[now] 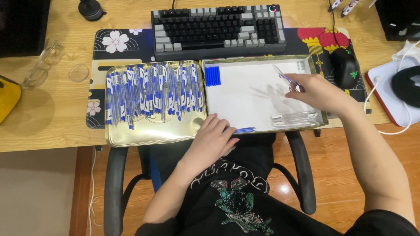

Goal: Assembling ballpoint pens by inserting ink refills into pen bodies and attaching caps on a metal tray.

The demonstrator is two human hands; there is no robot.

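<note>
Blue pen caps (212, 75) and clear barrels (295, 118) are few in the white tray (253, 98); most pens (153, 94) remain. Right hand (317, 91) fingers pinch a pen (285, 78); left hand (212, 140) fingers pinch blue refills (245, 130).

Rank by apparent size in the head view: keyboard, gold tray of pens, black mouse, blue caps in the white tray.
1. Gold tray and keyboard: look too alike to rank.
2. Black mouse.
3. Blue caps.

We note both forearms bare, no sleeves reaching the wrists, no rings or watch seen on the left hand (213, 139) or right hand (316, 91). Black shirt, with white and teal-red printed graphic at the chest.
</note>
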